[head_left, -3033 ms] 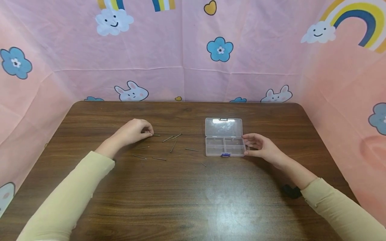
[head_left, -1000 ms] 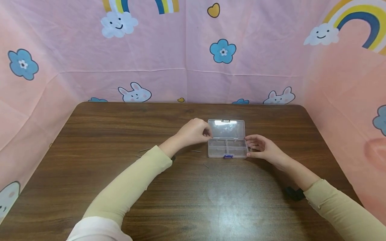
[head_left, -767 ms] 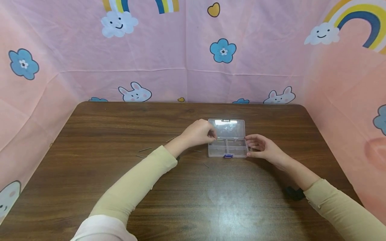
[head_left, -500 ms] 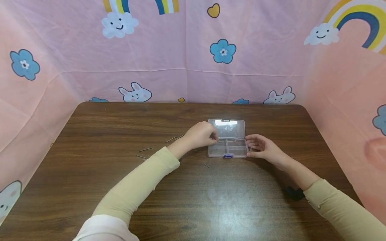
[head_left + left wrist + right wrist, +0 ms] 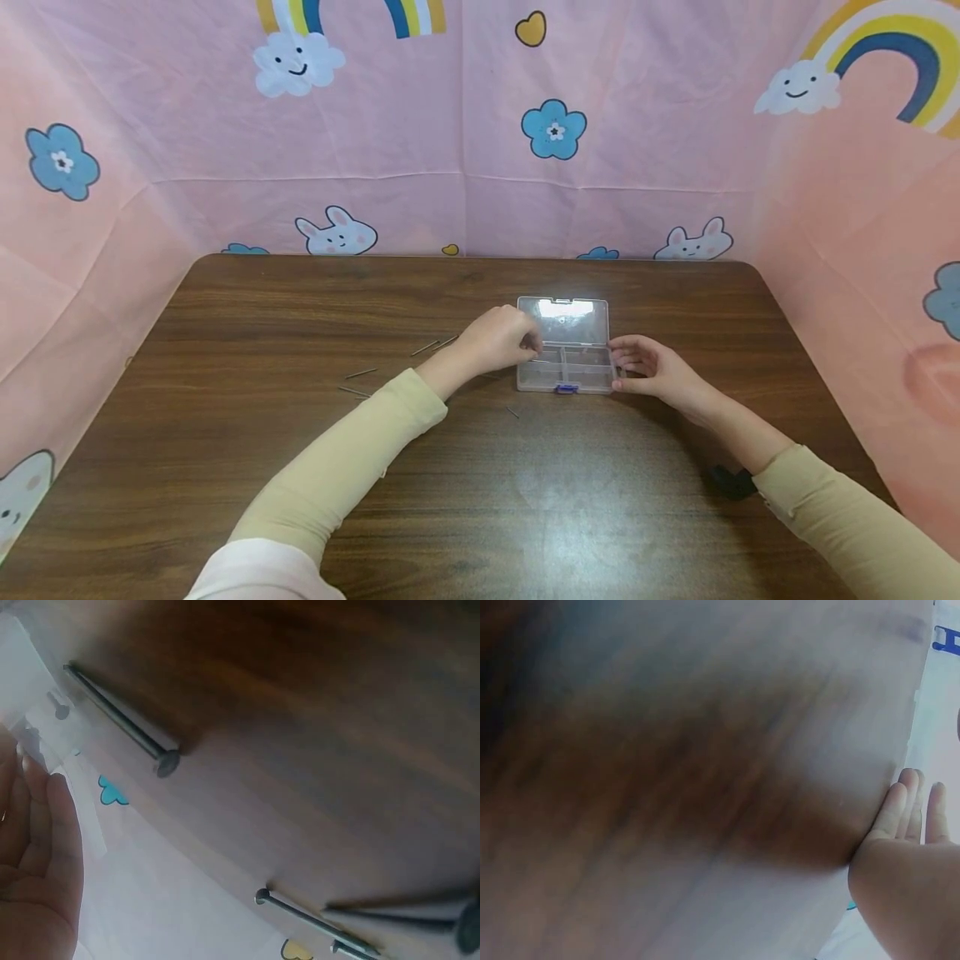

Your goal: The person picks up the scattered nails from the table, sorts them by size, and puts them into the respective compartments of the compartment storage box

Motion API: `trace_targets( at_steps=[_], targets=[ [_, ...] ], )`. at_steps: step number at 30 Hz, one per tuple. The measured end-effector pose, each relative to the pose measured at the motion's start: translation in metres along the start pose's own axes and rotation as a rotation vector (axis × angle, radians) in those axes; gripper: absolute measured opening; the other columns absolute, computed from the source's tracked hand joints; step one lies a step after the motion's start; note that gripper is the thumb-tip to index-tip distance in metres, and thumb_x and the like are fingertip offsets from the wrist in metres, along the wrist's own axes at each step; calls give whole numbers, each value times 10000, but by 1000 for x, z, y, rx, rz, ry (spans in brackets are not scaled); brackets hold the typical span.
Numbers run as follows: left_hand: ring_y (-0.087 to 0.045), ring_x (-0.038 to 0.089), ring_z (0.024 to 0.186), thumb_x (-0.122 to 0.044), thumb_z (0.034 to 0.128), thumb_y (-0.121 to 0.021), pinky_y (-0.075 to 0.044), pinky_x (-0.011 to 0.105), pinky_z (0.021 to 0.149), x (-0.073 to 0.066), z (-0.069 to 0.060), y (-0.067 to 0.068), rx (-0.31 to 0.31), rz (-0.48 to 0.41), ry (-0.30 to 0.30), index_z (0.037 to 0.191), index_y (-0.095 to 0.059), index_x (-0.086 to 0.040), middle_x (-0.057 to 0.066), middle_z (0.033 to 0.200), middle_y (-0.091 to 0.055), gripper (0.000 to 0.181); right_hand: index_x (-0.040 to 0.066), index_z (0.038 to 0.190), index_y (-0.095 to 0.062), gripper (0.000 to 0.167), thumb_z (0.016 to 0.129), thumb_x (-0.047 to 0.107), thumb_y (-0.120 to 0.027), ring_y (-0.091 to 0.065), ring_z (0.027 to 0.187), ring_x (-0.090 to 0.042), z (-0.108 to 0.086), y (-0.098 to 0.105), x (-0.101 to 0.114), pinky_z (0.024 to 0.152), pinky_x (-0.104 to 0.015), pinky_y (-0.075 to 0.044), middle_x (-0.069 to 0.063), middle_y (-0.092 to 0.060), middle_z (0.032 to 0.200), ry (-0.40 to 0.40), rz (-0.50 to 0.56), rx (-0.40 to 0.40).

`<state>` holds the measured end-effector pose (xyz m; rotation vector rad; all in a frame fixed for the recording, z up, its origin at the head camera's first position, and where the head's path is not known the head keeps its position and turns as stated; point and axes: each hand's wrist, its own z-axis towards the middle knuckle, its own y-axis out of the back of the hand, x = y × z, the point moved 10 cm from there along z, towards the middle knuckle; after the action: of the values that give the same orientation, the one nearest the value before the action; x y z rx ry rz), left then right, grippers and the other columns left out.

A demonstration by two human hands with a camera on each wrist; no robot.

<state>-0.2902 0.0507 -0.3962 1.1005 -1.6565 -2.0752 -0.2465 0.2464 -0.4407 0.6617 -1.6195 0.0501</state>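
Note:
A clear plastic box [image 5: 528, 379] with several compartments has its lid [image 5: 553, 331] laid back. My left hand [image 5: 495, 337] is over its left compartments, pinching a thin nail [image 5: 538, 361] at the fingertips; the grip is partly hidden. Another nail [image 5: 58, 707] shows at the box in the left wrist view, beside my left hand [image 5: 37, 862]. At the box's right side my right hand [image 5: 660, 377] grips the edge between thumb and fingers. The right wrist view has this hand [image 5: 907, 877] against the box wall [image 5: 924, 712].
Loose nails lie on the brown table [image 5: 285, 317] left of the box, among them one nail [image 5: 425, 347] behind the left forearm and another [image 5: 362, 372] further left. A small nail [image 5: 513, 412] lies in front of the box. Patterned pink cloth [image 5: 405, 125] surrounds the table.
My left hand has gone from the nails at the left to the box, and over the last second slightly right and forward into its left part. My right hand has stayed at the box's side.

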Motion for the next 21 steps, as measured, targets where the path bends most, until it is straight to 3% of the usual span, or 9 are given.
trace_targets(
  at_steps=[5, 9, 21],
  targets=[
    [-736, 128, 895, -116, 960, -774, -606, 293, 847, 4, -3, 5, 1, -16, 7, 981, -841, -130, -6, 987, -821, 72, -52, 1503, -450, 596, 986, 42, -732, -574, 1184, -27, 2, 0, -1, 1016, -94, -461, -303, -520, 1460, 8, -6, 2],
    [-719, 131, 896, -127, 959, -785, -600, 292, 846, 12, -9, 17, -36, -12, 26, 995, -832, -129, -2, 1003, -814, 59, -46, 1504, -453, 595, 987, 49, -733, -575, 1184, -32, 2, 0, -1, 1018, -100, -464, -299, -527, 1455, 7, -11, 3],
    [-733, 181, 939, -124, 949, -804, -607, 338, 872, 62, -45, 46, -104, -43, 155, 1039, -810, -104, 32, 1049, -792, 93, -62, 1494, -457, 600, 976, 39, -744, -580, 1155, -6, 1, 1, 1, 1002, -87, -463, -312, -533, 1440, 11, -22, -4]
  ],
)
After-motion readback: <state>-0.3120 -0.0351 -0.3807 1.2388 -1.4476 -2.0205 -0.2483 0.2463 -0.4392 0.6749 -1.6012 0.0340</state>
